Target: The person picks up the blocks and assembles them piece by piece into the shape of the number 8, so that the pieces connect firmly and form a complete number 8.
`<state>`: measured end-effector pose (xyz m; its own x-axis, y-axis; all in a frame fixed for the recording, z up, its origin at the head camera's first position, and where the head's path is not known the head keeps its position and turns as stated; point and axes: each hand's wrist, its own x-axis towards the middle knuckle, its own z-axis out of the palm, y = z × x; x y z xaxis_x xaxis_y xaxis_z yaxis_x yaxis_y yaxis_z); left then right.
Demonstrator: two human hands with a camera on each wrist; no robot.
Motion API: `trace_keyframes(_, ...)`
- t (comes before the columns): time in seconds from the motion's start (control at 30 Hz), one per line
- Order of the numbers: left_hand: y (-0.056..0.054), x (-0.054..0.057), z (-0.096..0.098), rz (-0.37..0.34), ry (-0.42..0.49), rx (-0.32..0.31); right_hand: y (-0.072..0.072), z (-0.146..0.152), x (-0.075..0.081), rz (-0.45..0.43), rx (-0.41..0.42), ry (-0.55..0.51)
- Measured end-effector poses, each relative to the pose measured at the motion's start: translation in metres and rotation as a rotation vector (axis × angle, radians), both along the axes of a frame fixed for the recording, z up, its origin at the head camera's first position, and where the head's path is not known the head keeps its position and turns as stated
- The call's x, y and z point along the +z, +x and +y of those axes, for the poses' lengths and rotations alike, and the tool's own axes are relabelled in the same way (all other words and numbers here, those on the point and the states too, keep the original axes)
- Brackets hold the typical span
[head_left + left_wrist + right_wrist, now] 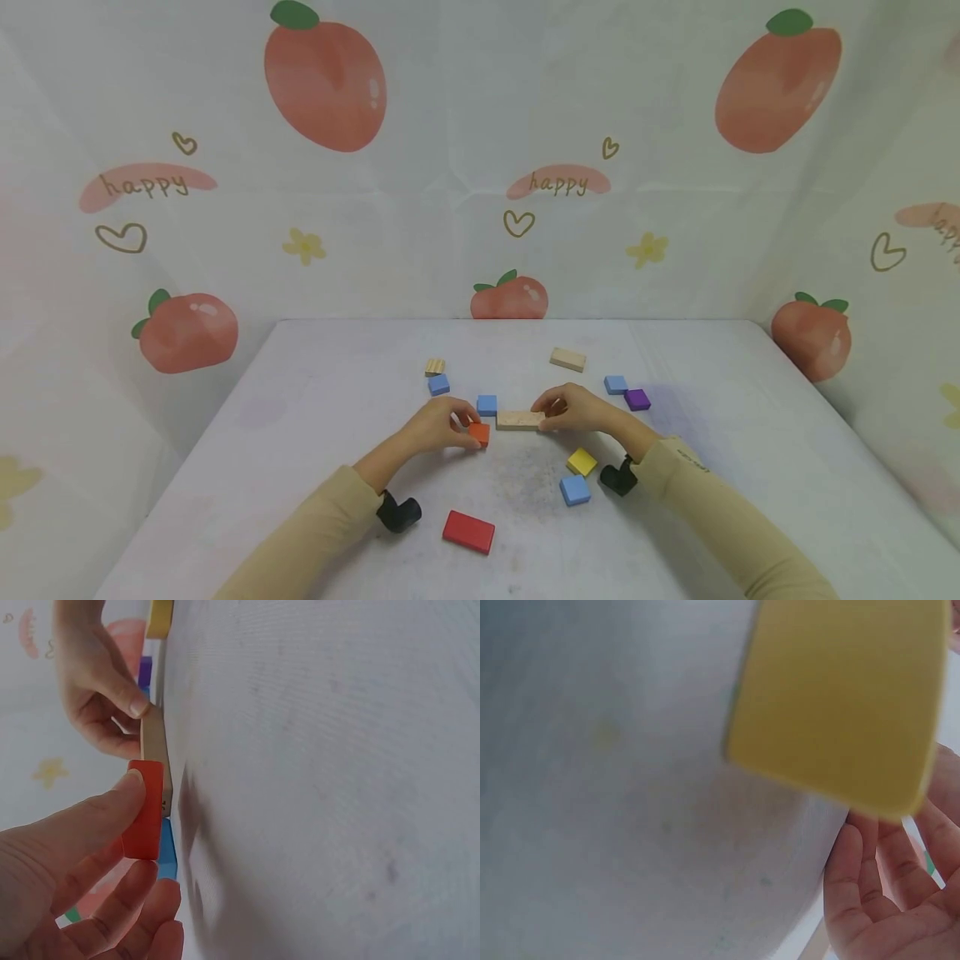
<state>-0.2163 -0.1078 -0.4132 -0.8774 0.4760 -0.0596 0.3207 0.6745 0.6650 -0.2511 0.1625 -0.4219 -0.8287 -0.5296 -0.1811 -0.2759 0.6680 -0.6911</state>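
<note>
Between thumb and fingers my left hand [442, 423] pinches a small orange-red block [480, 434]. In the left wrist view this block [144, 814] stands on its edge, thumb on its near face. A long natural wood block [517, 421] lies just right of it, and my right hand [573, 408] grips its right end. Right behind the two hands sits a blue block [487, 406], close to the wood block's left end. A yellow block [840, 697] fills much of the right wrist view and partly hides the right hand [900, 877].
Nearer me lie a red rectangular block [468, 532] and a blue block [575, 490]. Back left are a striped wood block [435, 367] and another blue one [438, 384]. Back right are a plain wood block [567, 359], a blue block [616, 384] and a purple block [637, 400].
</note>
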Motion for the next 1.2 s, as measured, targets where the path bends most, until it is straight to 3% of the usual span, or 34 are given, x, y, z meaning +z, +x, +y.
trace_keyframes(0.3,-0.002,-0.003,0.005,-0.013,-0.008,-0.008,0.001,-0.002,0.002,-0.025,-0.042,0.022)
trace_keyframes(1.2,-0.001,-0.005,0.014,0.017,-0.023,0.014,0.0,0.0,0.0,-0.015,-0.02,0.002)
